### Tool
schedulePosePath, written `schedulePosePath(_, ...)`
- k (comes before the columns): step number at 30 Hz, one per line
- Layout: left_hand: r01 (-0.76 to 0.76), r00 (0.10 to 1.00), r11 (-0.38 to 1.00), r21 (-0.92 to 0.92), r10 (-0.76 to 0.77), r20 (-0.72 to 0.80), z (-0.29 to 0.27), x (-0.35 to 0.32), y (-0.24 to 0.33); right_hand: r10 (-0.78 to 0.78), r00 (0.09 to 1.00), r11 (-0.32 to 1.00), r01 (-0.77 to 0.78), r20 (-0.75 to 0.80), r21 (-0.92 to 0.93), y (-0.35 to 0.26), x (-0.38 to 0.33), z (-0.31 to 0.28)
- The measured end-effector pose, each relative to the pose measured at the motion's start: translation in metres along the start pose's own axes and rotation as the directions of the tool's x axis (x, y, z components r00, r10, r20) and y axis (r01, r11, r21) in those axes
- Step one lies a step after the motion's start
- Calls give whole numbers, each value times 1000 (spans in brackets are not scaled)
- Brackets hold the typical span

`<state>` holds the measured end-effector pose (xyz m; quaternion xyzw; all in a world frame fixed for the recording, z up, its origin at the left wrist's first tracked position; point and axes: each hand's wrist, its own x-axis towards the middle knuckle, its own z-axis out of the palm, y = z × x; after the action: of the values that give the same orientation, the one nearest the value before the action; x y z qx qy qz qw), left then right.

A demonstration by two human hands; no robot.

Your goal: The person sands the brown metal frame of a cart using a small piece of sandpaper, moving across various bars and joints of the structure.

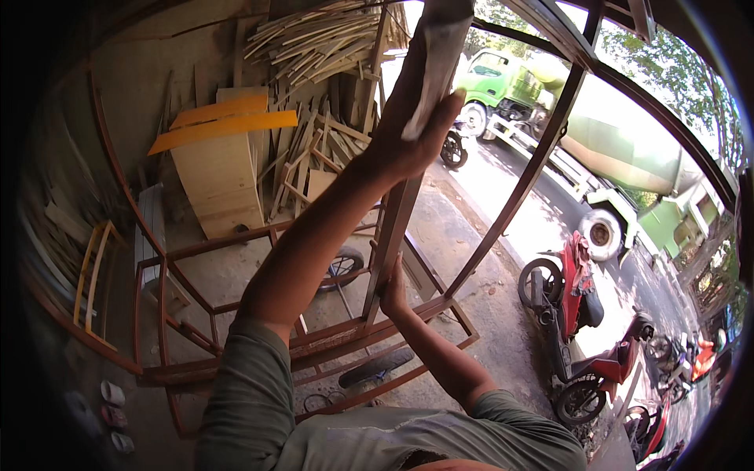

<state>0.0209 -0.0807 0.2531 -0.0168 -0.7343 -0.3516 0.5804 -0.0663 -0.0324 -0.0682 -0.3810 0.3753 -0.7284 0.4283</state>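
My left hand (404, 137) is raised high along an upright brown post (386, 243) of a large cart-like frame. Its fingers are closed round a pale greyish flat piece (437, 74), worn and perhaps folded, whose kind I cannot make out. This piece lies along the upper part of the post. Lower down, my right hand (394, 289) holds the same post from its right side, with part of the fingers hidden. The brown frame (330, 337) spreads below and around both arms, with thin bars and a wheel (377, 367) beneath.
Wood strips (318, 39) are stacked at the back, behind a plywood cabinet (220, 184) with orange boards (224, 125) on top. A red motorbike (577, 302) stands at the right. Beyond it, a green mixer truck (613, 141) is on the road.
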Motion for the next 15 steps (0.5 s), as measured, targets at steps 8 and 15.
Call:
schedulePosePath(8, -359, 932, 928, 100, 362, -15, -1, -30, -33, -111, 985, 993, 115, 132, -25, 3, 3, 2)
schedulePosePath(15, 32, 991, 982, 185, -55, 119, -17, 17, -5, -94, 979, 992, 107, 180, -60, -2, 2, 7)
